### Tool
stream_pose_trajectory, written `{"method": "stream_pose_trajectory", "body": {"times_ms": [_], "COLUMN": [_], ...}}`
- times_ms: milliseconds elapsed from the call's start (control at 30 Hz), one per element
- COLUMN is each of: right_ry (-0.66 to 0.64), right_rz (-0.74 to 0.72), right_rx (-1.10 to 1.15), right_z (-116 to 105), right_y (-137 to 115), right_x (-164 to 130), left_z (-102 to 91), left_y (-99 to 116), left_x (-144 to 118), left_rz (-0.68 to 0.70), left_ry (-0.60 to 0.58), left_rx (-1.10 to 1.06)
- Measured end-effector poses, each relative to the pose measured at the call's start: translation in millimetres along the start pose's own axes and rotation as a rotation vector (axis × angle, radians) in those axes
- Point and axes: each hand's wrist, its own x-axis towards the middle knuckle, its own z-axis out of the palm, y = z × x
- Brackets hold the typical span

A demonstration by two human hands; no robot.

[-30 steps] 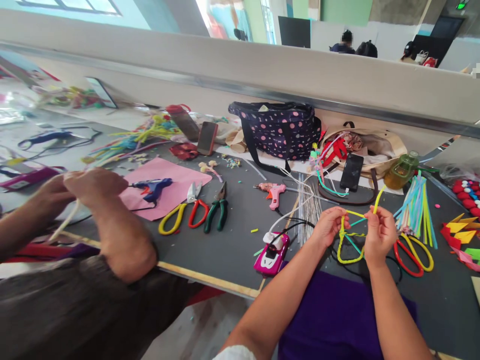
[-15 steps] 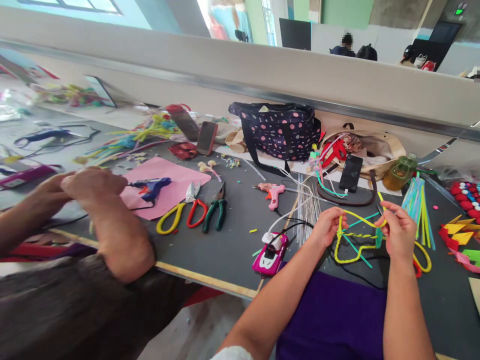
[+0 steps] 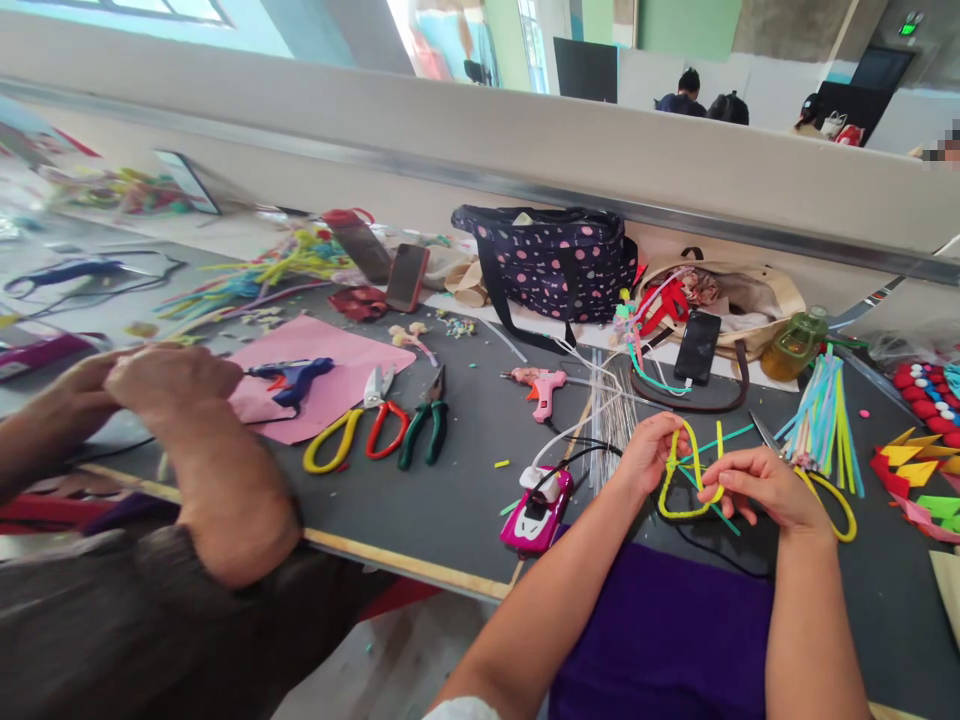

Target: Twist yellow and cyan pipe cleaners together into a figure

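My left hand (image 3: 651, 452) pinches a bent yellow pipe cleaner (image 3: 686, 515) between thumb and fingertips. The pipe cleaner forms an open loop with a twisted part and a free end sticking up. On its right side, the fingers of my right hand (image 3: 772, 488) close on the yellow strand, though the exact grip is partly hidden. Beneath the hands lie thin teal pipe cleaners (image 3: 739, 440) on the dark table. Scissors with yellow handles (image 3: 846, 515) rest by my right hand, which partly covers them. A bundle of blue and yellow pipe cleaners (image 3: 825, 410) lies just beyond.
Left of my arm are a purple power strip (image 3: 536, 520) with cords, a pink glue gun (image 3: 544, 390) and clear sticks (image 3: 607, 400). Pliers (image 3: 426, 425) lie farther left, near a co-worker's hands (image 3: 172, 380). Behind stand a dark patterned bag (image 3: 555, 265) and a bottle (image 3: 795, 345).
My right hand has come down and left, from the upper strand to the side of the yellow loop. The left hand keeps its pinch. The view has shifted slightly.
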Motion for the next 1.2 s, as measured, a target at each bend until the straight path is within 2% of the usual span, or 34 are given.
{"method": "stream_pose_trajectory", "body": {"times_ms": [200,400,500,567,633,733,800,900,1000,1133,1200], "right_ry": [-0.015,-0.157,-0.166,-0.096,0.034,0.353,0.568,0.771,0.837,0.752,0.740], "right_rz": [0.003,0.012,0.021,0.018,-0.001,-0.067,-0.127,-0.233,-0.257,-0.155,-0.165], "right_rx": [0.020,0.007,0.013,0.034,0.047,-0.021,-0.157,-0.352,-0.377,-0.263,-0.260], "right_z": [-1.1,3.0,3.6,1.8,-1.7,-9.3,-15.2,-23.0,-27.2,-27.8,-27.4], "right_y": [2.8,2.8,3.1,4.0,6.2,13.1,19.7,28.4,32.4,31.3,28.7], "right_x": [2.1,1.9,3.9,6.6,10.8,19.7,26.4,34.2,35.7,30.3,27.3], "left_z": [2.8,3.8,2.8,2.1,1.8,2.3,3.1,4.9,6.5,7.5,7.4], "left_y": [1.0,1.3,1.3,1.7,2.6,4.3,4.9,5.2,5.9,7.7,8.1], "left_x": [-2.1,-2.8,-2.6,-2.4,-2.2,-2.2,-2.5,-3.9,-6.1,-8.6,-9.0], "left_rz": [-0.005,0.004,-0.005,-0.022,-0.033,-0.035,-0.036,-0.039,-0.050,-0.068,-0.067], "left_ry": [0.002,0.019,0.013,0.006,0.011,0.032,0.031,0.008,-0.022,-0.078,-0.088], "left_rx": [-0.001,-0.008,-0.006,-0.015,-0.023,-0.024,-0.020,-0.012,-0.002,0.000,-0.002]}}
